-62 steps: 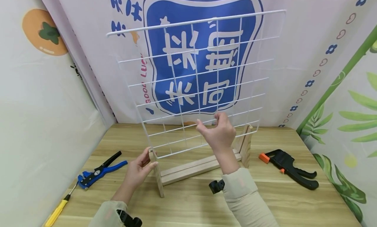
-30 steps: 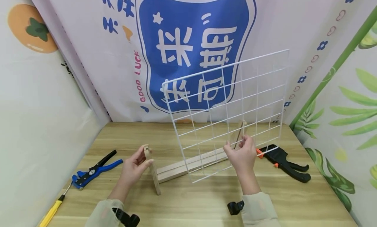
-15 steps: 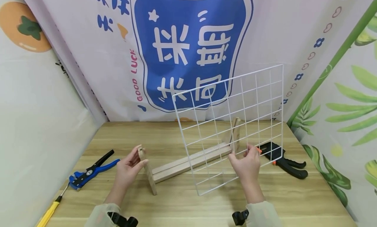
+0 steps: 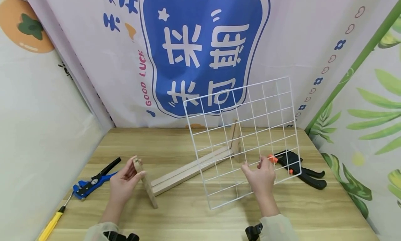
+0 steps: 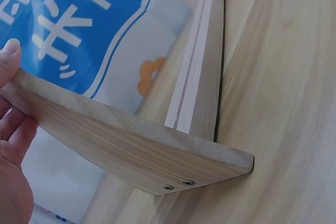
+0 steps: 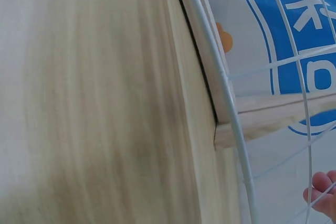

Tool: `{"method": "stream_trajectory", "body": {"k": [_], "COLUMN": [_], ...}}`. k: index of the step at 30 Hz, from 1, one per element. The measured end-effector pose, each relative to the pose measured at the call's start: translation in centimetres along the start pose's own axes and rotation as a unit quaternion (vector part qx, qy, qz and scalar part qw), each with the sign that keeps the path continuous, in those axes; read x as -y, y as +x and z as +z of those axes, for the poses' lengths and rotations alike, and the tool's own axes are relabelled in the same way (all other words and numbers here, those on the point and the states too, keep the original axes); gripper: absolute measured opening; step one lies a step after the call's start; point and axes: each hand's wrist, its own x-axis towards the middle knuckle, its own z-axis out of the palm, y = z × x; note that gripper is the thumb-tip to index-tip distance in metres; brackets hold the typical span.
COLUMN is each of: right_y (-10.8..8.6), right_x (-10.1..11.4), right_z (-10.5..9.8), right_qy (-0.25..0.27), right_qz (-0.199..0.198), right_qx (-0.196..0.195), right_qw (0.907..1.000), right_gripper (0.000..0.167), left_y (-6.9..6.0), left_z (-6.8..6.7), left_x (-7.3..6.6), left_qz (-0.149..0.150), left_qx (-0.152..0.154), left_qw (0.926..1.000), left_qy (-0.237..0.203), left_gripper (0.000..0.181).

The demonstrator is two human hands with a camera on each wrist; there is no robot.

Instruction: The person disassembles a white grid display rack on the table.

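At the left end of a wooden stand [image 4: 191, 170], my left hand [image 4: 121, 182] grips the top of an upright [image 4: 146, 185], thumb and fingers on opposite faces. Two screw heads [image 5: 178, 184] show low on this upright in the left wrist view. A white wire grid panel [image 4: 237, 89] is held up in my right hand [image 4: 261, 180] near its lower edge. The grid tilts in front of the stand's right half, and the far upright [image 4: 237, 140] shows through it. In the right wrist view only the right fingertips [image 6: 321, 190] appear, behind the wires.
Wire-stripper-like pliers with blue and black handles [image 4: 94, 183] and a yellow-handled screwdriver [image 4: 51, 225] lie on the left. A black bar clamp with orange pads [image 4: 308, 175] lies on the right, partly behind the grid. A printed curtain [image 4: 282, 42] hangs behind the table.
The grid has come down from above the stand to the front right, and my right hand now grips it lower. The stand has shifted left and turned, with my left hand on it.
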Motion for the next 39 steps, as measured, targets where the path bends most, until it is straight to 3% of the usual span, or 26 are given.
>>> {"method": "stream_trajectory", "body": {"k": [7,13,22,28,31,34,39], "right_y": [-0.3,-0.4,-0.7,-0.8,-0.8,-0.9,-1.1], "right_x": [0.0,0.2,0.6,0.9,1.0,1.2,1.3], "right_z": [0.5,1.0,1.2,1.0,1.1,1.3,1.8], "right_qy": [-0.002,-0.009,-0.035,-0.059,-0.062,-0.069,-0.083], "right_qz": [0.054,0.065,0.091,0.130,0.149,0.154,0.149], "right_qx": [0.041,0.065,0.119,0.170,0.197,0.215,0.234], "right_qw": [0.9977,0.9957,0.9881,0.9750,0.9670,0.9619,0.9571], "right_gripper": [0.051,0.051,0.052,0.056,0.060,0.061,0.064], "left_y": [-0.2,-0.6,-1.0,-1.4,-1.7,-2.0,-2.3], "left_z": [-1.0,-2.0,-3.2,-3.9,-4.2,-4.6,-5.1], "left_x": [-0.4,-0.2,-0.3,-0.4,-0.4,-0.4,-0.6], "left_qz": [-0.024,-0.046,-0.066,-0.067,-0.061,-0.056,-0.067], "left_qx": [-0.039,-0.075,-0.113,-0.140,-0.150,-0.156,-0.175], "left_qw": [0.9990,0.9958,0.9844,0.9827,0.9795,0.9763,0.9730], "left_qy": [0.006,0.026,0.118,0.102,0.120,0.139,0.135], "left_gripper": [0.056,0.058,0.060,0.058,0.059,0.059,0.058]}}
